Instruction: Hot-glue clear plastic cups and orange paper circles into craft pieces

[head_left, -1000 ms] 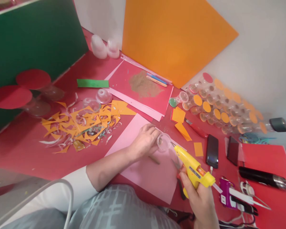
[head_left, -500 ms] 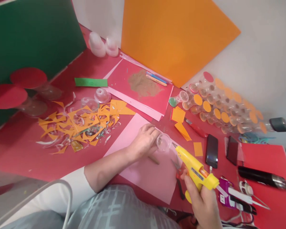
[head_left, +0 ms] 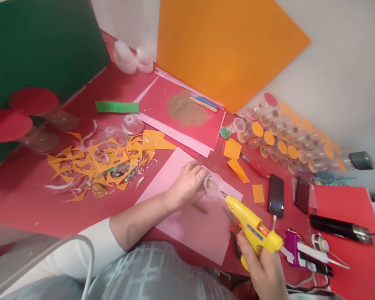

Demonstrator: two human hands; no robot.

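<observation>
My left hand (head_left: 192, 183) is closed around a small clear plastic piece with a round open rim (head_left: 213, 184), held above a pink sheet (head_left: 195, 237). My right hand (head_left: 264, 266) grips a yellow hot glue gun (head_left: 253, 225), a glue stick showing at its back end. The nozzle points left and is at or very close to the rim; whether it touches I cannot tell. A thin brown stick-like piece (head_left: 200, 208) lies on the pink sheet under my left hand. Scissors (head_left: 232, 221) are partly hidden behind the glue gun.
Orange paper scraps (head_left: 112, 160) spread on the left. Brown powder (head_left: 187, 109) lies on red card at the back. Several clear plastic pieces with orange discs (head_left: 287, 137) stand at right, beyond a red cutter (head_left: 258, 168), a phone (head_left: 276, 196) and a purple box (head_left: 292, 246).
The glue gun in my right hand has moved slightly left, bringing its nozzle up to the rim of the plastic piece. My left hand stays nearly where it was.
</observation>
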